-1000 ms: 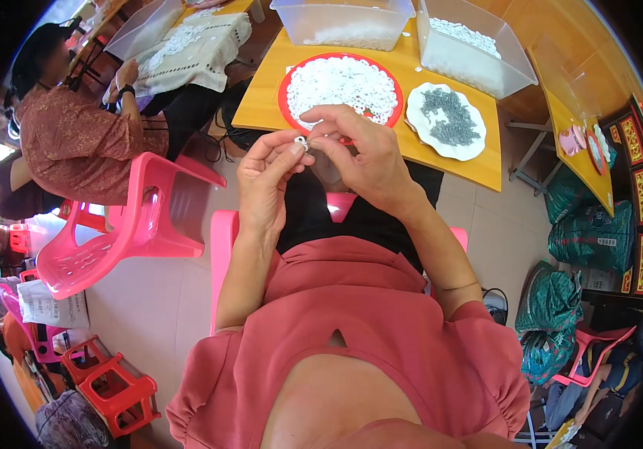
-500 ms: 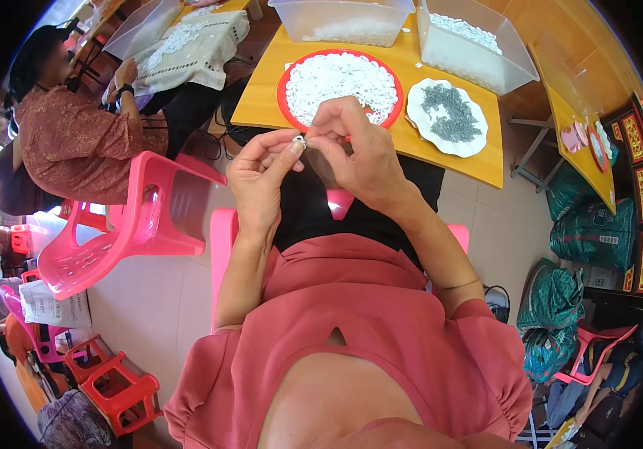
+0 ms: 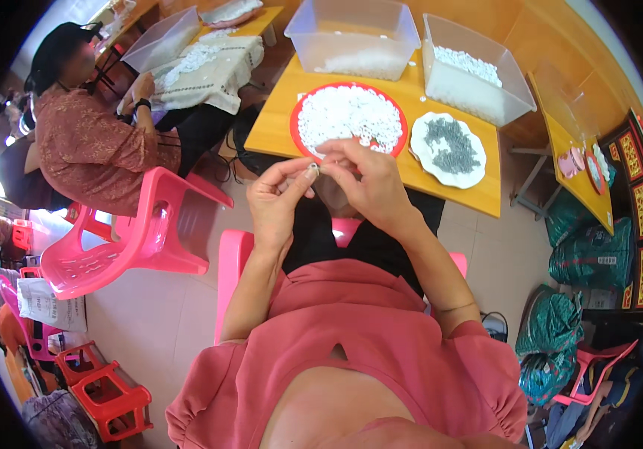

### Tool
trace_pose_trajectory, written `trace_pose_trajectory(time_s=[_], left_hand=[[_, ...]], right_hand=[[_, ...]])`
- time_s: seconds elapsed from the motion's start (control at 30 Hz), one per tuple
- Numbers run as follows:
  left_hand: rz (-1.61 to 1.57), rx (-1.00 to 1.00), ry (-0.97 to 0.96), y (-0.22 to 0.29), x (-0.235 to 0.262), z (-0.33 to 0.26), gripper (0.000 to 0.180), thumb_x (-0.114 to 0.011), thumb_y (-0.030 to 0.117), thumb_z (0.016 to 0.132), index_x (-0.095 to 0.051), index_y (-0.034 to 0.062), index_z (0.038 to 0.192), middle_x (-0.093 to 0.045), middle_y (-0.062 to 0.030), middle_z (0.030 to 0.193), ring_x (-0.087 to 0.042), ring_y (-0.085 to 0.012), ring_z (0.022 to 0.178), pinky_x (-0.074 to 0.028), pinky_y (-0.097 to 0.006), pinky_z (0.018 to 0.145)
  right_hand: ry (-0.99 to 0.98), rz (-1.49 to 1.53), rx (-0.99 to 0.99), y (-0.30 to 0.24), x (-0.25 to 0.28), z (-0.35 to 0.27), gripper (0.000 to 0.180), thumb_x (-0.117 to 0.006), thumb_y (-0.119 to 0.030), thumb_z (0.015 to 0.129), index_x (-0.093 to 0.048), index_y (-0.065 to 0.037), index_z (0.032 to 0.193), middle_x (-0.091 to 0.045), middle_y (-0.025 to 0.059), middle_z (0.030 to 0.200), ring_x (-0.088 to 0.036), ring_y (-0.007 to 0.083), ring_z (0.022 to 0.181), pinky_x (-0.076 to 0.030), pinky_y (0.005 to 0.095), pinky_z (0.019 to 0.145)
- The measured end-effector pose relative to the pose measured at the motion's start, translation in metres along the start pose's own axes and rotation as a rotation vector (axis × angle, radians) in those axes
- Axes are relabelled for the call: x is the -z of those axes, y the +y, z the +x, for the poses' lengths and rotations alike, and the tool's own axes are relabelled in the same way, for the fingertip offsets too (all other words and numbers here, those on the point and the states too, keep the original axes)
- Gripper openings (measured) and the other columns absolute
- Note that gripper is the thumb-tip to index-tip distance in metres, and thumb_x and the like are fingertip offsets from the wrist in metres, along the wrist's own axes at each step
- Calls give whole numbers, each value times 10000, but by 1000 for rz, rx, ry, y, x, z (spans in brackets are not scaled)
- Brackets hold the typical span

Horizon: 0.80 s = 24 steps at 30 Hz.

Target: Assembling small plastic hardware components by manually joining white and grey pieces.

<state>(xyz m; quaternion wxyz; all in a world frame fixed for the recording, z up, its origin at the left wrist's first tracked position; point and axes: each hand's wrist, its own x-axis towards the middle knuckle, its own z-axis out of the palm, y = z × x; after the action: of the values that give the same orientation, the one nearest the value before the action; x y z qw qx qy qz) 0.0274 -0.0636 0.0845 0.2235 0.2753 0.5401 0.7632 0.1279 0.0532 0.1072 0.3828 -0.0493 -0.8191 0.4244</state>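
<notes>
Close to the table's near edge, my left hand [image 3: 273, 206] has thumb and forefinger pinched on a small white plastic piece [image 3: 314, 169], its other fingers curled. My right hand [image 3: 375, 187] meets it there, thumb and forefinger closed at the piece's right side; whatever lies between those fingertips is too small to make out. Just beyond my hands, a red round tray [image 3: 294, 123] holds a heap of white ring-like pieces [image 3: 344, 112]. To its right is a white scalloped plate [image 3: 425, 165] with many small grey pieces [image 3: 452, 150].
Two clear plastic bins [image 3: 351, 49] [image 3: 479, 90] with white pieces stand at the back of the yellow table [image 3: 276, 123]. Left of me, a person [image 3: 104, 150] sits on a pink chair [image 3: 149, 224] at another table. Green sacks [image 3: 591, 254] stand at the right.
The whole view has shifted, so the table and my hands appear lower. Both hands remain together at the small white piece, with only slight finger movement.
</notes>
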Motion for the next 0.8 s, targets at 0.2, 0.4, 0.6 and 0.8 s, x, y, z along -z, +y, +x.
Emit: trace_pose_trajectory(time_s=[0.2,0.4,0.6,0.8], left_hand=[[-22,-6,-40,6,-1,-4,184,-646,-10,783,-634,-30,965,-642,-54,822,-553,-79,650,-437,-184,610],[-15,-28,-81,8,0,-3,174,-643,-12,786,-631,-27,959,-638,-42,802,-562,-73,664,-444,-184,628],[0,-23,-173,8,6,1,174,-641,3,790,-634,-28,961,-635,-39,792,-563,-76,650,-447,-190,613],[6,-21,-246,15,10,-1,188,-628,35,810,-629,-24,989,-640,-51,811,-564,-79,645,-453,-195,608]], right_hand=[[-63,-125,54,-8,7,0,139,-594,-142,810,-599,-3,822,-601,160,738,-589,326,677,-455,381,604],[-56,-264,171,-15,7,-3,114,-538,-102,832,-556,0,786,-557,168,717,-554,345,677,-431,402,597],[-46,-281,191,-20,8,-7,125,-517,-103,841,-548,4,783,-557,175,711,-559,349,675,-427,413,589],[-49,-271,252,-26,7,-9,134,-502,-105,853,-553,4,792,-568,168,718,-570,347,694,-437,420,589]])
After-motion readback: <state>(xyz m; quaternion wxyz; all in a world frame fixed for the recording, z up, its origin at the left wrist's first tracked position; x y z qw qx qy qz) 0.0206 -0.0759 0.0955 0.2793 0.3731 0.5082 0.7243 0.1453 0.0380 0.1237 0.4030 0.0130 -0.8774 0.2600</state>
